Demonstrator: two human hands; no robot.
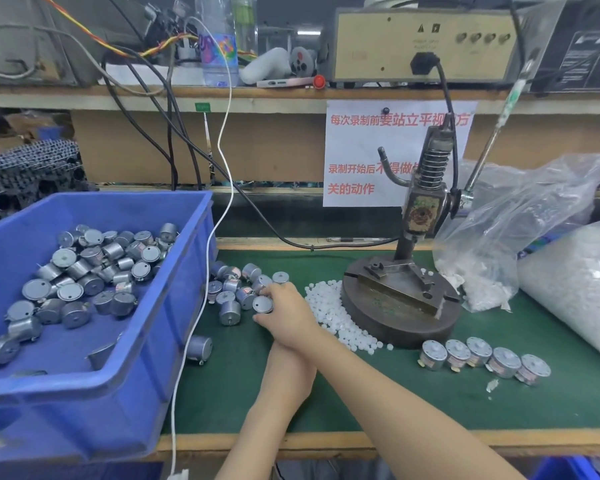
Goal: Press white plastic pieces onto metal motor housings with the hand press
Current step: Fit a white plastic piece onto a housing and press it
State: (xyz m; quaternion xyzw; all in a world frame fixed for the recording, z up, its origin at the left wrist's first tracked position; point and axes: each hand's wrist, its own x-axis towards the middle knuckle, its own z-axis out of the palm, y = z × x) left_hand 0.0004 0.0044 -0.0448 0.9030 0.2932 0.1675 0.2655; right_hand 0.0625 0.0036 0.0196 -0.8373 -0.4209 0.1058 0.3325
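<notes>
A workbench topped with a green mat [378, 403] and edged in wood carries everything. A blue bin [146, 358] sits on its left end, hanging over the front edge. Just right of the bin, loose motors [230, 311] lie in a heap, with a single motor [199, 347] near the bin's corner. A scatter of white plastic pieces [340, 320] touches the round base of the hand press [395, 317]. In front of the press stands a row of five motors [480, 351]. Two clear bags [492, 244] of white pieces fill the right end. A white cable [187, 358] trails across the mat beside the bin.
</notes>
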